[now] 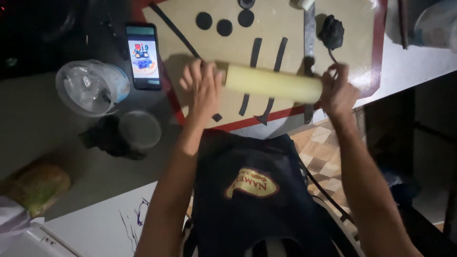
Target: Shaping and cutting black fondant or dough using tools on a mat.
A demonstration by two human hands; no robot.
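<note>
Both hands are on a pale yellow rolling pin that lies across a tan baking mat with a red border, near the mat's front edge. The left hand rests flat on the pin's left end, fingers spread and pressing down from above rather than wrapped around it. The right hand is at the pin's right end, fingers curled in at the end of the pin (how tightly they close cannot be told from this angle). Under and just beyond the pin lie thin black strips of rolled paste, two of them side by side and passing beneath the roller. Farther back on the mat sit three black discs, and to the right a black lump of the same paste. A long black strip runs diagonally along the mat's left part. Left of the mat, on the dim surface, a phone lies face up with its screen lit, beside a clear plastic tub and a round lid. A dark apron fills the lower middle.
</note>
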